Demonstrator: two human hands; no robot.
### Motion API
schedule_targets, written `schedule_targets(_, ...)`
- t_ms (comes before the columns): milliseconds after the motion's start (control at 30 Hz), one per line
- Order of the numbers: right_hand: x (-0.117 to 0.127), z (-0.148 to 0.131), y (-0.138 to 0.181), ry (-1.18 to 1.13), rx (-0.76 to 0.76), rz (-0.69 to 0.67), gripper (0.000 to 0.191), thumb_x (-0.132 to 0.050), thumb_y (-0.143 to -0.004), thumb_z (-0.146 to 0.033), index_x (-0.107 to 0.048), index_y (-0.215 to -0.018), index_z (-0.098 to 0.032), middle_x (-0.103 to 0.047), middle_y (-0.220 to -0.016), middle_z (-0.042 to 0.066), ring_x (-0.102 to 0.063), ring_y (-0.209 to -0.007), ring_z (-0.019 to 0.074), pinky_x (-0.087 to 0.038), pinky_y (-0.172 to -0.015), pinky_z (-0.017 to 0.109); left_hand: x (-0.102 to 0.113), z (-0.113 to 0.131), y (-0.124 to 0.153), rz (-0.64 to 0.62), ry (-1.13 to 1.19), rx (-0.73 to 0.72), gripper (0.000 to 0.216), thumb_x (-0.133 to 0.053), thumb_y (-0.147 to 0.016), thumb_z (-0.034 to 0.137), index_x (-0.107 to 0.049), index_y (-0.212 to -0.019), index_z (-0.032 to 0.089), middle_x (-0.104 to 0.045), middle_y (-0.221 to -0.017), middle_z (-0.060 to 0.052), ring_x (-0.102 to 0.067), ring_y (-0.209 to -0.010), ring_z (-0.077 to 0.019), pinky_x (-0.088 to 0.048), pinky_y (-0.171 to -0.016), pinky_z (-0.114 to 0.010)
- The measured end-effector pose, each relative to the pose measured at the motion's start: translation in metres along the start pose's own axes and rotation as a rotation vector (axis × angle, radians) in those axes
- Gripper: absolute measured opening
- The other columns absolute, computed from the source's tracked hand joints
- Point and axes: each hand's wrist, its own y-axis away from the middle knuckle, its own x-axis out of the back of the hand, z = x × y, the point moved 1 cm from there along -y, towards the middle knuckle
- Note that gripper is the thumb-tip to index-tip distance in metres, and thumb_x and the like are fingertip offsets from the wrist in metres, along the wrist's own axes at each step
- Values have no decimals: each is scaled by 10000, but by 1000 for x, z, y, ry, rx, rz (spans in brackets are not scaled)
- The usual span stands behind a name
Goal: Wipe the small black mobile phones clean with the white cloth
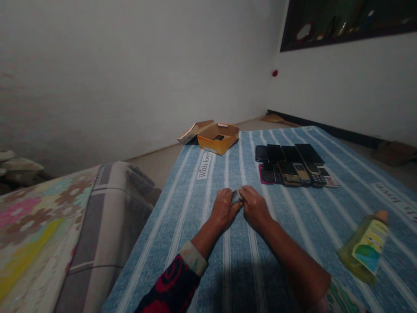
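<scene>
Over the middle of the striped table cover, my two hands meet at a small grey-blue object that looks like a mobile phone (235,198). My left hand (224,203) is closed around its left side. My right hand (256,206) is closed at its upper right, pinching a small pale bit, apparently a cloth (240,194), against it. Fingers cover most of both things. Beyond my right hand lie several phones in two rows, among them a dark keypad phone (288,173), a silver-grey phone (302,173) and a large black phone (309,154).
An open orange box (211,144) with a dark item inside stands at the table's far left, its lid (195,131) leaning beside it. A bottle of yellow-green liquid (365,248) lies at the right. The blue striped cover (182,217) spreads beneath; a draped flowered surface (42,217) is at left.
</scene>
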Motion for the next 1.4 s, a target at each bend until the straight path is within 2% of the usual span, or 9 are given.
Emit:
schedule_targets(100,-2,-4,3,5,27,-28,412,-422,-874,-26,-683,-1159,-169,-700,-1086,125,-643,-1061,226,-557,-936,365,1,-3,-1,17,70,50,116,-630,-823,272,-563,-805,180,-586,-855,-44,-564,-885,-222,-476,-840,-367)
schedule_targets(333,-4,-7,5,-40,21,70,442,-385,-876,-16,-673,-1187,-142,-698,-1109,136,-654,-1072,218,-560,-957,369,2,-4,0,81,187,202,174,-606,-832,301,-536,-722,186,-536,-756,-3,-548,-767,-177,-451,-720,-310)
schedule_targets(467,-4,-3,2,-41,-26,73,446,-390,-853,-14,-675,-1165,-155,-693,-1082,124,-662,-1022,212,-564,-934,363,-1,-2,-1,71,51,171,167,-615,-842,305,-556,-742,185,-560,-782,-23,-560,-823,-204,-462,-788,-349)
schedule_targets(700,-2,-5,4,126,-39,-94,378,-425,-884,-34,-670,-1132,-183,-686,-1075,112,-627,-1011,223,-546,-876,343,2,4,0,4,-161,97,150,-613,-863,321,-611,-833,174,-625,-932,-82,-574,-937,-247,-456,-897,-411)
schedule_targets(800,2,-5,2,222,-20,-143,320,-469,-903,-65,-660,-1135,-176,-683,-1073,122,-613,-1000,240,-533,-849,348,12,3,3,-64,-185,135,240,-695,-800,380,-625,-874,163,-639,-942,-85,-586,-951,-262,-465,-869,-399)
schedule_targets(933,4,-8,-1,263,0,-170,289,-487,-904,-60,-658,-1104,-181,-672,-1008,110,-598,-954,235,-519,-833,340,23,-1,8,-112,-227,175,355,-806,-666,343,-645,-919,152,-651,-992,-94,-595,-975,-279,-470,-852,-385)
schedule_targets(1100,-2,-25,4,224,31,-219,375,-459,-854,3,-622,-1173,-104,-646,-1077,163,-565,-1012,271,-527,-889,390,22,-4,13,-107,-197,141,201,-744,-699,247,-665,-851,142,-646,-978,-106,-612,-978,-264,-481,-873,-364)
schedule_targets(1233,-8,-36,14,208,71,-173,387,-453,-857,-23,-582,-1221,-9,-594,-1204,247,-493,-1172,324,-493,-994,455,18,-6,13,-81,-185,106,84,-643,-738,179,-673,-805,138,-647,-925,-107,-614,-936,-254,-491,-854,-363)
schedule_targets(1400,-8,-30,11,140,72,-137,306,-432,-865,-2,-663,-1023,-125,-656,-1029,153,-552,-1052,272,-518,-935,400,17,-3,14,-70,-170,108,77,-644,-722,178,-670,-788,148,-652,-924,-103,-606,-932,-257,-490,-852,-378)
